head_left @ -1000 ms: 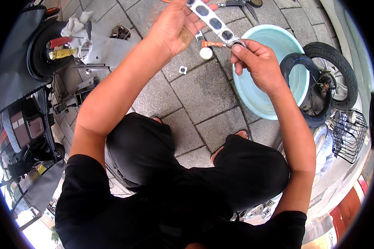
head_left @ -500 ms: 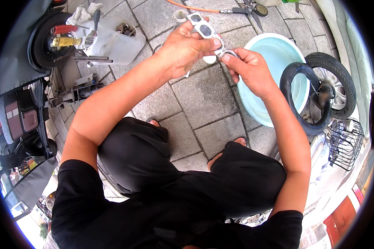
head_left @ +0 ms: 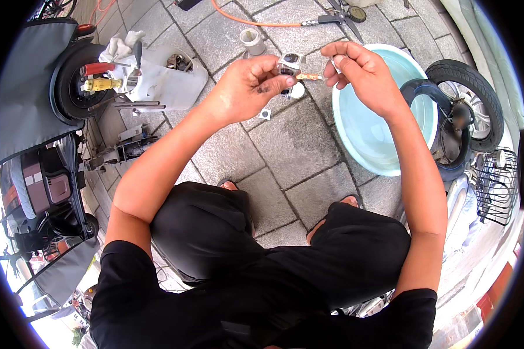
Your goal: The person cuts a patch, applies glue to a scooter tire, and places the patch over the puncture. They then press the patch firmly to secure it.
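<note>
black-dotted silver strip (head_left: 291,58), pale-blue basin (head_left: 351,141)

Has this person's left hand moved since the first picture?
Yes: judged against the small white square on the paving, the left hand has come down the picture, nearer that square.

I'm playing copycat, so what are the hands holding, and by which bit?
The left hand grips a patch strip between thumb and fingers, seemingly partway along. The right hand pinches something small and pale between thumb and fingers; I can't tell which part.
</note>
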Demonstrator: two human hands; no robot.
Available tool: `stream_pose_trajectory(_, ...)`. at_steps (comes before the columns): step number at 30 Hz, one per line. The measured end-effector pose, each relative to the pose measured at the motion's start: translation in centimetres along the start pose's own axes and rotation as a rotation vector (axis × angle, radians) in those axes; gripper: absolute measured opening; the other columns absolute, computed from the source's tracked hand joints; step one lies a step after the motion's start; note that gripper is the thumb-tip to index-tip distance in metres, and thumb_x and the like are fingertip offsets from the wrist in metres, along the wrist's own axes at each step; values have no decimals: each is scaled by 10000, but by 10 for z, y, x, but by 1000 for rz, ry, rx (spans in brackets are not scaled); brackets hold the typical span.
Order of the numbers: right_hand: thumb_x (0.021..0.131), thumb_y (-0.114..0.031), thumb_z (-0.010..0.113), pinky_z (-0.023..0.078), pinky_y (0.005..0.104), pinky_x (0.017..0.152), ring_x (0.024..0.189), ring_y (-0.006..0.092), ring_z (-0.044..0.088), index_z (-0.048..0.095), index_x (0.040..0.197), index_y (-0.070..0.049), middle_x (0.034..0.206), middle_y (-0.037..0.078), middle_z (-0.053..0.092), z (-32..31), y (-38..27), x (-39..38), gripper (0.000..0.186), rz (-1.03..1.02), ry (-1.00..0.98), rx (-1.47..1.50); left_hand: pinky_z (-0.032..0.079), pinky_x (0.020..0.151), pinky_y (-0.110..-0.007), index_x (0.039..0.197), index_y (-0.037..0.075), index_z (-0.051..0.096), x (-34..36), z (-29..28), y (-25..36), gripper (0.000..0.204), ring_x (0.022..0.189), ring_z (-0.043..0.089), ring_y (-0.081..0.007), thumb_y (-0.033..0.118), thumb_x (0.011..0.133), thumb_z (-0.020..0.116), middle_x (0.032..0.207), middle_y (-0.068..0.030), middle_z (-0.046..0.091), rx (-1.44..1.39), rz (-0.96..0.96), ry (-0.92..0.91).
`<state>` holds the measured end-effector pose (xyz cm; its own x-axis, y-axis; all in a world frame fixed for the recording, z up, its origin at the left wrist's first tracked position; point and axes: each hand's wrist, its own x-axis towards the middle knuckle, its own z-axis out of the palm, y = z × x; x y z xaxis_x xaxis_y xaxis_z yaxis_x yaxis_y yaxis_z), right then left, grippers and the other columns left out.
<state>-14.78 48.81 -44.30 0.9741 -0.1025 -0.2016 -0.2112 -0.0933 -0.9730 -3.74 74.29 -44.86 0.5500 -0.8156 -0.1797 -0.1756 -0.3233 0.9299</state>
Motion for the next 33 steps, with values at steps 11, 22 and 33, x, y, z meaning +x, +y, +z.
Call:
stream_pose_trajectory(11,936,-241,793,519,276,722,790,93,634,659,1368,-22,919,34,704,30,2,-9,502,-180,-183,-133,557,878,-283,1062,44,785,5,-1,1,189,988,655,-145,100,891,845,1186,-78,652,24,409,132)
stream_pose_trajectory(22,959,-258,723,495,286,633,681,84,605,759,1051,2,740,19,675,49,14,-4,278,-14,47,-110,605,911,-418,1176,4,679,2,11,17,533,1016,715,-220,519,1058,605,1079,-95,721,-757,-179,95)
stream_pose_trajectory(33,959,-224,659,562,350,755,818,216,720,721,1209,44,931,160,768,55,23,-7,372,-60,8,-139,633,890,-375,1215,40,659,6,31,-11,236,975,705,-167,201,1045,689,1106,-45,701,-893,-404,45)
